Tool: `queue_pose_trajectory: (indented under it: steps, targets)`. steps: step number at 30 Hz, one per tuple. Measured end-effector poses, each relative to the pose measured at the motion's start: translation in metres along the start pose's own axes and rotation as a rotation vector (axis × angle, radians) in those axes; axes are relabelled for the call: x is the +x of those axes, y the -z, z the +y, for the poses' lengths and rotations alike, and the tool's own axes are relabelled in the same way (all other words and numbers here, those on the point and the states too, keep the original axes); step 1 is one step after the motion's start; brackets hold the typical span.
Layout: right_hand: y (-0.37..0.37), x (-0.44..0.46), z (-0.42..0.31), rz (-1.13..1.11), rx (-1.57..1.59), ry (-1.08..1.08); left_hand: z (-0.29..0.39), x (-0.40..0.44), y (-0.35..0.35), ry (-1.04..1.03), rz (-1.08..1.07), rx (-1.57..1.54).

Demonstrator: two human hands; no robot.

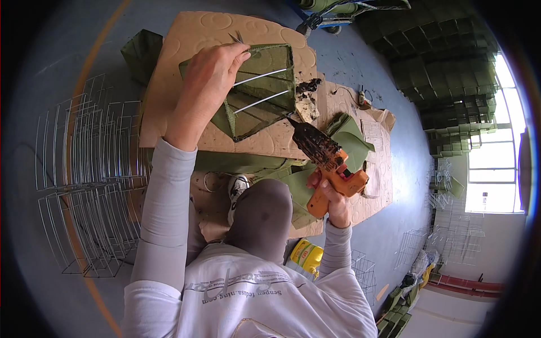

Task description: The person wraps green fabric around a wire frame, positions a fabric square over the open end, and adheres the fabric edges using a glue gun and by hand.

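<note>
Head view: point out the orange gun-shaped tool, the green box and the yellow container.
Orange gun-shaped tool (338, 178): head view, orange body above the handle.
Green box (260, 90): head view, panel between two white rods.
Yellow container (307, 257): head view, its side.

Left hand (209, 70) pinches rim of green box (273, 59), two white rods (261, 76) across it; small metal tips (237, 37) poke out above hand. Right hand (336, 204) grips orange gun (350, 182), front blackened, nozzle (291, 121) near box corner; contact, I can't tell. Cardboard (169, 96) beneath box. Wire frames (102, 185) on floor (406, 186), person's left.
</note>
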State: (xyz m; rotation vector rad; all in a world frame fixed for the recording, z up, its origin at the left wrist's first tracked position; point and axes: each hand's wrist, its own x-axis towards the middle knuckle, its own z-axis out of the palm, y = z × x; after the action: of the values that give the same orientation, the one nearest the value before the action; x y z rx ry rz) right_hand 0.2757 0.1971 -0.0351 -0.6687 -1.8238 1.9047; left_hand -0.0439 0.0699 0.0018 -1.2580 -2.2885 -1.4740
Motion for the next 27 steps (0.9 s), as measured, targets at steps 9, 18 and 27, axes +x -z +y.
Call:
queue_pose_trajectory:
  steps: [9,18,27]
  targets:
    - [-0.001,-0.001,0.001,-0.026,-0.013,-0.02,0.0,0.004,-0.002,0.008,-0.01,-0.009]
    - [-0.01,-0.003,-0.002,-0.038,0.005,-0.015,-0.003,0.002,-0.002,-0.006,-0.005,0.02]
    - [-0.014,-0.003,-0.004,-0.101,0.028,-0.018,-0.003,0.005,-0.004,-0.026,0.005,0.03]
